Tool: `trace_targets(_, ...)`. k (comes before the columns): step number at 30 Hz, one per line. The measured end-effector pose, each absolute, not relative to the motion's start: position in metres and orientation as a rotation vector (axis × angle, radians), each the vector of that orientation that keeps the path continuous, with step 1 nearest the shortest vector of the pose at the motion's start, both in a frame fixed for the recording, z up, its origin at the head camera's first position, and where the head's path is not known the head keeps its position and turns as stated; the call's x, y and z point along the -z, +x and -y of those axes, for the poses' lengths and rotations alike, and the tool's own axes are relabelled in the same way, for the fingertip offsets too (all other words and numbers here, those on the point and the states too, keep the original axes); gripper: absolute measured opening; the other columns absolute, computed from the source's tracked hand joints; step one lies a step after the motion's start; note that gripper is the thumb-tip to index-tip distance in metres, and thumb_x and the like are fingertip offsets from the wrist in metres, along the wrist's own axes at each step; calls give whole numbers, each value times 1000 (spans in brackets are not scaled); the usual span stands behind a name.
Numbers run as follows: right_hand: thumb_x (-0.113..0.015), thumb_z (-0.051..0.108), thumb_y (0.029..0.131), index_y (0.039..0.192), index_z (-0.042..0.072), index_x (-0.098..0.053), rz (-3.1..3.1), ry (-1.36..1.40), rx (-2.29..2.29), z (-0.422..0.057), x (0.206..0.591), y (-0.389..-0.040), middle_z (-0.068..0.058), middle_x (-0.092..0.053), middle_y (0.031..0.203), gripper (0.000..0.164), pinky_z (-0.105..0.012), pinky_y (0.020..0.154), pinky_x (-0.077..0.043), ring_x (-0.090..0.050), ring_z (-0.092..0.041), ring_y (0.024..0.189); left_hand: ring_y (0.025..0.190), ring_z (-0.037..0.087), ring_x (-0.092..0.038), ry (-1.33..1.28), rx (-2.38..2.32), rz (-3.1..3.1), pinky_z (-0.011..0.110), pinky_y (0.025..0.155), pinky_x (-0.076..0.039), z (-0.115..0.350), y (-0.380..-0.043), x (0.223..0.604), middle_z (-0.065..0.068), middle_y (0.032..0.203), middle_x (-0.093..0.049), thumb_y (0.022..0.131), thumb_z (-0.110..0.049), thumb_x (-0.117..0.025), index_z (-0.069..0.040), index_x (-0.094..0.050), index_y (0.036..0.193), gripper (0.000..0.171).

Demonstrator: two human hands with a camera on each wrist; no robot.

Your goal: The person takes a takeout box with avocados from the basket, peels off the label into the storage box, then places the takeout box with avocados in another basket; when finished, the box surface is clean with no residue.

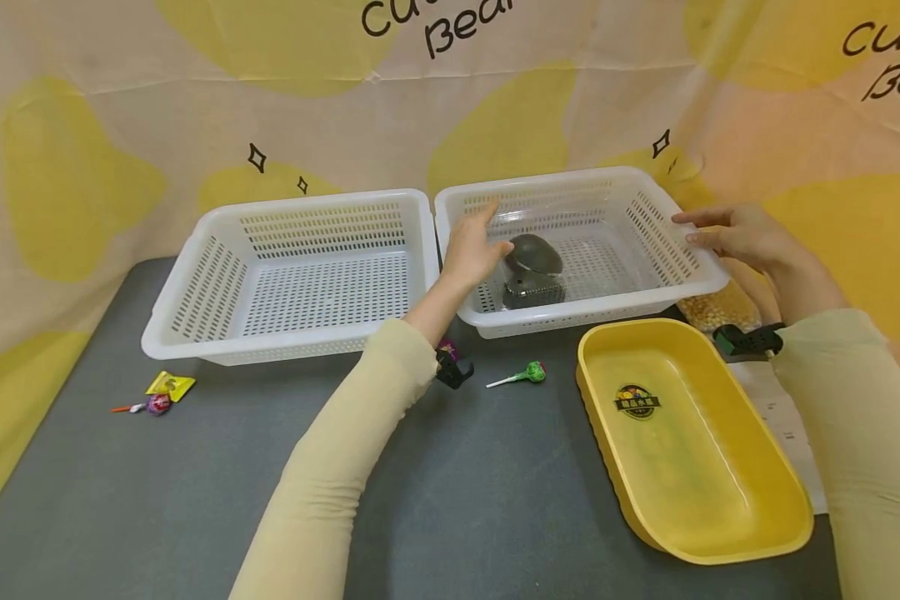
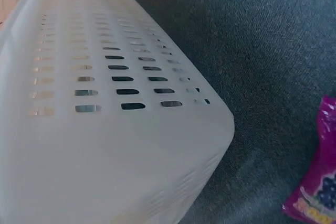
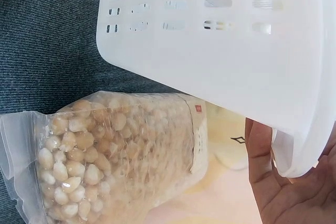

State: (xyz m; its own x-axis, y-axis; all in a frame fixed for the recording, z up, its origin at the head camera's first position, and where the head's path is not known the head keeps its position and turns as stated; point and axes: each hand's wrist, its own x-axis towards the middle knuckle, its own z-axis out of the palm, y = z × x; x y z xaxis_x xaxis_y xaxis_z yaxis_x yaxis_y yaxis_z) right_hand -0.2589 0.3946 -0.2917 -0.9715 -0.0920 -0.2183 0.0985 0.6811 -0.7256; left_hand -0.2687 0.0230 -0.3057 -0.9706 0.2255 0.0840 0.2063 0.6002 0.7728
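Hands: the left hand [image 1: 471,250], fingers relaxed and spread, is laid against the left rim of the right basket [image 1: 648,292]; the right hand [image 1: 735,235], fingers straight, is pressed to its right rim.
Place: the right basket sits on the bench [image 1: 457,492], just right of the empty basket [image 1: 195,333].
Handling: judged light, stiff, slightly flexing; best held by both side rims.
Load: a dark object [image 1: 532,271] inside could slide.
Hidden: a bean bag [image 3: 110,156] is partly covered behind the basket; the object's identity cannot be told.
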Motion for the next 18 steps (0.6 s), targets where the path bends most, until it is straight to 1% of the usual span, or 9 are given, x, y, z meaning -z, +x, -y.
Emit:
trace_targets(2,-60,26,99,122,42,-63,-2660,-3,1169,-393,291,-259,30,-60,89,29,-17,70,-53,-63,3,79,152,32,-28,441,-1306,-2818,48,125,-24,-20,-266,305,9,160,-36,94,-11,-65,-15,-32,155,69)
trace_targets(6,-60,24,99,118,43,-64,-2689,-29,1146,-392,291,-259,29,-60,87,28,-17,68,-52,-62,3,76,150,35,-30,556,-1216,-2899,53,122,-27,-10,-259,299,15,160,-34,97,-12,-60,-16,-35,154,62)
trace_targets(8,-59,23,99,123,37,-64,-2718,-42,1113,-392,291,-259,25,-61,88,29,-18,67,-51,-61,2,75,149,36,-31,594,-1165,-2936,54,121,-29,-1,-255,296,18,160,-32,99,-15,-58,-17,-36,154,59)
trace_targets(10,-58,21,99,132,24,-62,-2771,-58,1036,-391,290,-258,14,-67,94,34,-19,65,-50,-59,2,72,148,38,-34,624,-1096,-2984,54,120,-31,10,-252,293,19,161,-31,100,-17,-57,-18,-38,153,57)
trace_targets(13,-57,19,100,138,4,-57,-2872,-80,866,-390,290,-256,-15,-71,105,41,-21,62,-48,-61,-1,70,147,39,-35,645,-1003,-3047,55,121,-29,30,-247,289,19,162,-28,101,-20,-55,-19,-38,153,55)
trace_targets(14,-56,18,100,137,0,-57,-2908,-94,799,-389,290,-255,-25,-69,110,41,-22,63,-48,-65,-9,72,146,39,-36,647,-976,-3072,55,121,-29,37,-245,288,19,162,-29,101,-20,-55,-19,-38,153,55)
trace_targets(15,-56,18,100,136,-1,-57,-2947,-111,724,-388,289,-253,-31,-66,118,41,-26,65,-49,-69,-17,76,146,40,-37,648,-953,-3100,55,121,-29,44,-244,288,20,161,-29,101,-21,-55,-18,-38,153,55)
trace_targets(17,-54,18,100,134,-2,-58,-3006,-152,627,-385,288,-252,-37,-58,127,39,-38,74,-53,-71,-37,90,147,39,-34,624,-920,-3131,56,123,-23,58,-240,287,20,162,-28,101,-21,-54,-15,-37,153,55)
trace_targets(18,-53,18,101,133,-2,-58,-3036,-175,593,-383,287,-251,-38,-55,130,39,-45,79,-52,-67,-45,98,149,38,-31,604,-909,-3144,58,124,-20,65,-238,286,20,162,-27,101,-22,-54,-14,-36,154,56)
